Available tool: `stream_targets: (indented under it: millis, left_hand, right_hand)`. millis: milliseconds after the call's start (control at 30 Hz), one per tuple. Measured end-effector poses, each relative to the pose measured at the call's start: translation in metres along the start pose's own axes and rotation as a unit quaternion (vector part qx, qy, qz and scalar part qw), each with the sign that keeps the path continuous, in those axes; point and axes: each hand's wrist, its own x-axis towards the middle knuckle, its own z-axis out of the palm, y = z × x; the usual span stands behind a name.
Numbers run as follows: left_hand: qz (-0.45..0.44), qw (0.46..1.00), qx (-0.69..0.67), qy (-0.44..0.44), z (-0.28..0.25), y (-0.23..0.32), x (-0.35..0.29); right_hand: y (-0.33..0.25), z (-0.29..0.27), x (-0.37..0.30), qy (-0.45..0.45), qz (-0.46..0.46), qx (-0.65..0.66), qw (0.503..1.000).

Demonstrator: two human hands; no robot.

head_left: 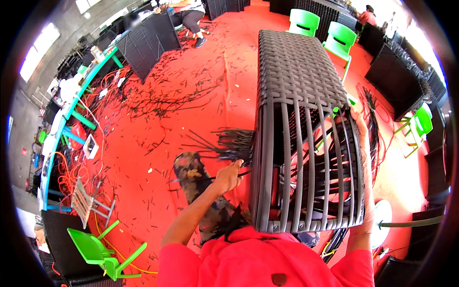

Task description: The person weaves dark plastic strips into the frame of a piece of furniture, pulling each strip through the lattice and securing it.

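Observation:
A big dark grey wicker furniture piece (302, 64) stands before me, tightly woven on its far part. Toward me, bare flat strips (311, 172) run side by side over its frame with gaps between. My left hand (228, 178) is closed beside its left side, pinching a dark rattan strip (245, 172) that reaches toward the piece. A bundle of loose strip ends (235, 143) sticks out just beyond that hand. My right hand (359, 122) wraps the right edge of the piece, its fingers partly hidden behind the frame.
Green chairs (304, 22) stand ahead, and another green chair (103, 253) is at lower left. Strip scraps litter the red floor (201, 110). A long table with a teal edge (71, 105) runs along the left. Dark woven panels (397, 79) stand right; a person (189, 19) sits far off.

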Motion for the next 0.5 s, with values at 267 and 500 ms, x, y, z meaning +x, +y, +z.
stream_targets:
  millis: [267, 500]
  left_hand:
    - [-0.01, 0.968, 0.201, 0.152, -0.039, -0.025, 0.087]
    - [-0.02, 0.966, 0.218, 0.135, -0.045, -0.072, 0.11]
  right_hand:
    - [-0.016, -0.009, -0.001, 0.087, 0.024, -0.005, 0.996]
    - [-0.01, -0.004, 0.002, 0.08, 0.045, 0.008, 0.996]
